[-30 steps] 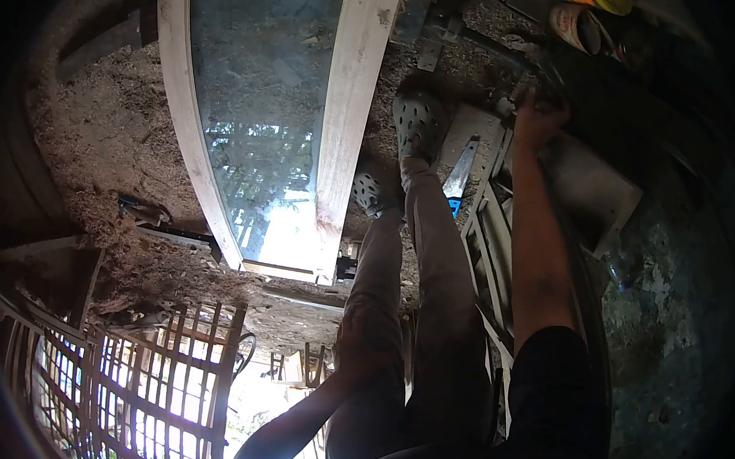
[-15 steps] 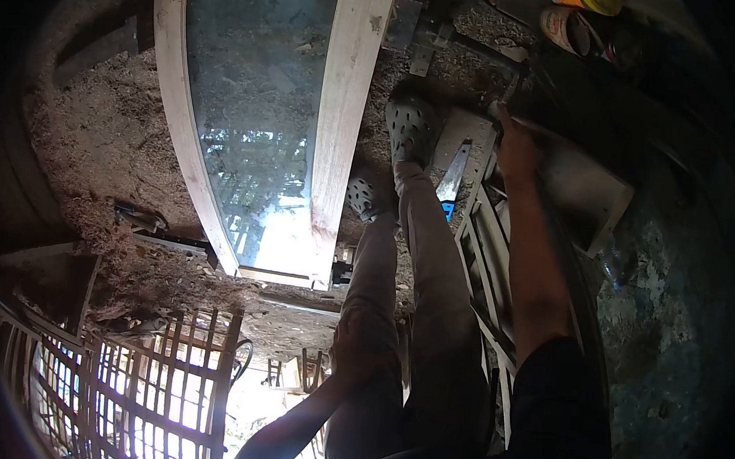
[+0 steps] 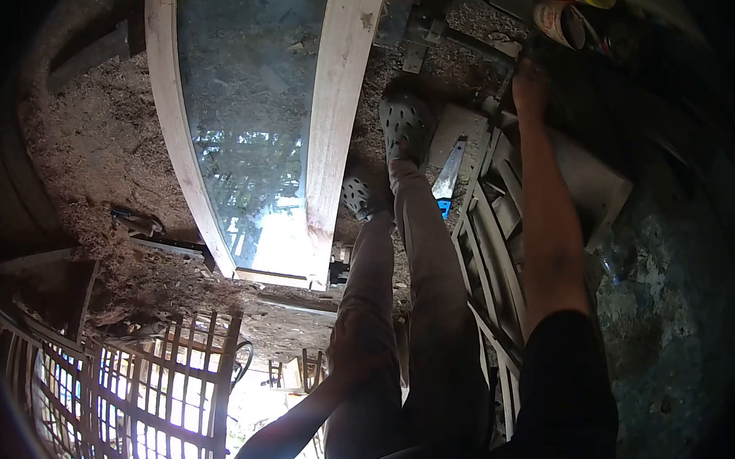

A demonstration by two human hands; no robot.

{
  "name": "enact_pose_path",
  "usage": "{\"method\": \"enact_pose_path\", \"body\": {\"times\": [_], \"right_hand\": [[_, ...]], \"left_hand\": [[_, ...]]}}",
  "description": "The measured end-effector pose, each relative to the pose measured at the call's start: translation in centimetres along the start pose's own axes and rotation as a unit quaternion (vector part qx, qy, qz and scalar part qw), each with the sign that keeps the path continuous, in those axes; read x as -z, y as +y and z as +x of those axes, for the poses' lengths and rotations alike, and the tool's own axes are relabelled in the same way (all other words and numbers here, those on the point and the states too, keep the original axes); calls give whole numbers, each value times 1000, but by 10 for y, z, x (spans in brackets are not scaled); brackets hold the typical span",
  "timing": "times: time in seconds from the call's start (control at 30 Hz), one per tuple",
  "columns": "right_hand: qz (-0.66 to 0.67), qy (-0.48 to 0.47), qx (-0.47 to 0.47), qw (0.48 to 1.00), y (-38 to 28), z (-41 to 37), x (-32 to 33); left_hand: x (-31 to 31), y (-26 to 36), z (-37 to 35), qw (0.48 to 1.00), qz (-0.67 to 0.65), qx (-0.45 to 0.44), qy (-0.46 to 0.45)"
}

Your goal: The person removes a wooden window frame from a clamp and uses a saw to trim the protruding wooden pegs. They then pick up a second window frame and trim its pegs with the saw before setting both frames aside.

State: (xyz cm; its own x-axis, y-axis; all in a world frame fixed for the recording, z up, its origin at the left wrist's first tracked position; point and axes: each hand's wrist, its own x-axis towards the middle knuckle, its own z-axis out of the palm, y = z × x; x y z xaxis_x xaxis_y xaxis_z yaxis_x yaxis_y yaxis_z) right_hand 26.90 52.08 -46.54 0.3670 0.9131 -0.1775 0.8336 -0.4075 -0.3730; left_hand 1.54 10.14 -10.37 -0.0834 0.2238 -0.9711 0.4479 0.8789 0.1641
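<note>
My left hand [image 3: 351, 352] lies over my left leg near the knee, dim in shadow, with its fingers spread along the trouser cloth. Stretched far forward, my right hand [image 3: 531, 90] reaches past the wooden frame pieces [image 3: 491, 244] at my right side. Its fingertips fade into shadow beside the end of a long dark handle [image 3: 481, 46]; I cannot tell whether they grip it. A handsaw [image 3: 450, 171] with a blue handle lies on a board [image 3: 460, 128] next to my right shoe.
A light wooden frame with a glass panel [image 3: 250, 82] lies at my left on shavings-covered ground. Cans [image 3: 559, 23] stand at the far right. A slatted wooden lattice [image 3: 160, 385] is at lower left, a tool [image 3: 135, 220] above it. Rough concrete [image 3: 661, 328] runs along the right.
My right hand has moved forward and slightly right, away from the wooden pieces and board edge. My left hand has stayed on the leg. The view has shifted a little.
</note>
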Motion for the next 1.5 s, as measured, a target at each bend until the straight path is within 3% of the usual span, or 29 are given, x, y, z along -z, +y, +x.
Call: {"method": "enact_pose_path", "body": {"times": [0.03,0.07,0.1,0.17,0.2,0.3,0.37,0.5,0.57,0.63,0.67,0.73,0.77,0.83,0.87,0.9,0.97,1.0,1.1,1.23,1.3,1.37,1.4,1.43,1.47,1.5], "right_hand": [[77,-135,-88,984,12,19,-19],[152,-267,-174,936,21,35,-32],[155,-269,-174,935,26,50,-40],[7,-194,-38,980,35,62,-48],[70,-225,-113,965,10,55,-28],[96,-220,-110,965,7,54,-26],[54,-255,-89,961,12,67,-36],[98,-201,-10,975,15,58,-32],[205,-40,55,976,-8,6,0],[235,13,140,962,5,-29,8],[235,15,143,961,10,-44,9],[126,131,101,978,15,-66,11],[130,133,101,977,10,-65,15],[132,32,67,988,2,-65,20],[248,-2,45,968,0,-65,9],[251,-4,46,967,1,-57,0],[157,25,106,982,9,-27,-10],[141,3,42,989,8,-16,-14],[131,-76,9,988,-9,0,-1],[253,6,67,965,-25,-18,20],[191,16,180,965,3,-38,19],[181,-30,214,960,35,-53,28],[29,-98,299,949,40,-65,39],[-123,-164,373,905,43,-73,42],[-121,-164,374,905,47,-77,36],[-239,-165,398,870,50,-81,30]], "left_hand": [[1,0,1,1000,-11,-4,5],[1,0,1,1000,-21,-6,9],[0,-1,3,1000,-20,-5,12],[-1,-3,1,1000,-14,-4,6],[0,-1,1,1000,-12,-1,8],[3,3,1,1000,8,14,0],[-1,-7,4,999,-1,-28,15],[5,-2,1,1000,13,11,9],[-13,-28,0,998,-65,17,-6],[0,-13,-1,999,-46,9,-11],[5,-7,0,1000,-21,0,-12],[6,-6,0,1000,-18,-10,-13],[8,-6,2,1000,-14,-16,-12],[8,-5,1,1000,-4,-4,-10],[8,-4,1,1000,2,7,-12],[10,-4,0,1000,2,8,-8],[11,-5,0,999,-20,2,-25],[11,-5,1,1000,-21,1,-23],[9,-4,-1,1000,-9,-7,-11],[4,-3,-2,999,-20,24,-14],[3,-3,-4,999,-30,22,-15],[4,-2,-4,1000,-20,11,2],[3,-3,-3,1000,-21,8,4],[2,-4,-4,1000,-23,6,3],[-1,-6,-6,1000,-25,5,1],[-3,-8,-7,1000,-25,5,1]]}}
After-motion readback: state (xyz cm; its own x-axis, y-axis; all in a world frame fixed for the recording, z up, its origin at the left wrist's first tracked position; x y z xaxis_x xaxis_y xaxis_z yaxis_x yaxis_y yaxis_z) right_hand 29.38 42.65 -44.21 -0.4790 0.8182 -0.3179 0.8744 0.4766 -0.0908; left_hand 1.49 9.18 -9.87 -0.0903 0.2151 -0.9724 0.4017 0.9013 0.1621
